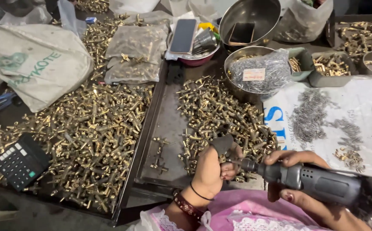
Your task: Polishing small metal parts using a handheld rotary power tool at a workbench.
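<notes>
Your left hand point(209, 171) pinches a brass fitting point(225, 161); your right hand point(299, 177) grips the rotary tool point(310, 179). You are mid-drive, so hold the tip steady.

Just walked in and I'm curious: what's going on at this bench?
A person holds a grey handheld rotary tool in the right hand, its tip meeting a small part pinched in the left hand. Heaps of small brass fittings cover the metal tray ahead. A calculator lies at left, steel bowls and a phone farther back.
</notes>
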